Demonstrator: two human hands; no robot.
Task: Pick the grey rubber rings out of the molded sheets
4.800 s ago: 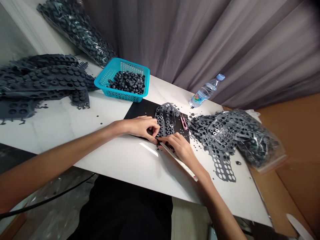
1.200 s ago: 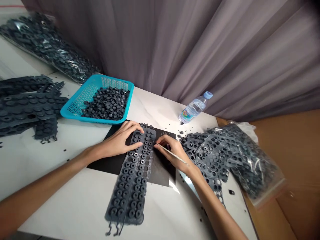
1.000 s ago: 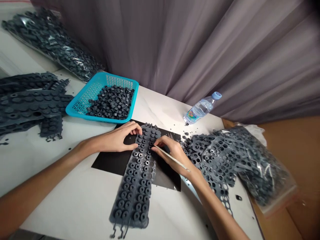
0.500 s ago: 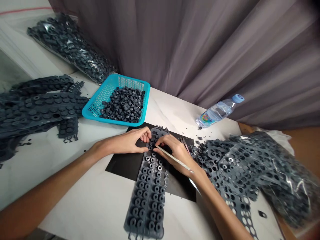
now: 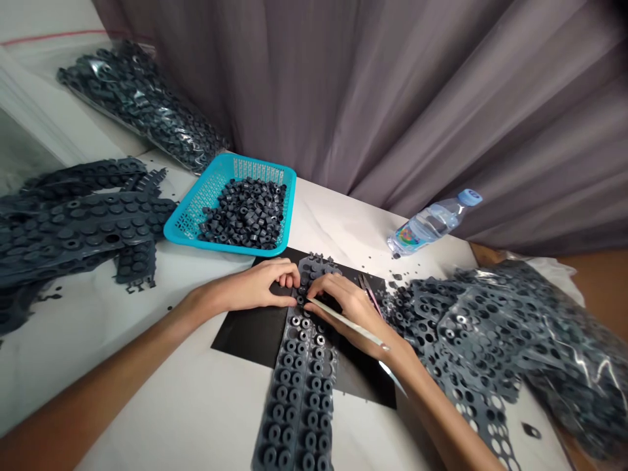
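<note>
A long grey rubber strip point(image 5: 300, 392) studded with small rings lies lengthwise over a black mat point(image 5: 250, 327) on the white table point(image 5: 196, 405). My left hand point(image 5: 255, 288) pinches the strip's far end from the left, fingers curled. My right hand point(image 5: 343, 304) meets it from the right, fingers closed on a thin pale stick-like tool point(image 5: 350, 322) that runs back along the wrist. Both sets of fingertips touch at the same spot on the strip.
A turquoise basket point(image 5: 196, 216) holds loose grey rings behind the mat. Unpunched strips point(image 5: 73, 222) pile at the left, punched-out strips and a filled plastic bag point(image 5: 490, 327) at the right. A water bottle point(image 5: 432, 222) lies by the curtain. Another bag of rings point(image 5: 142, 104) sits at the far left.
The strip has slid toward me across the mat, and both hands have closed in together on its far end. The head view has shifted slightly.
</note>
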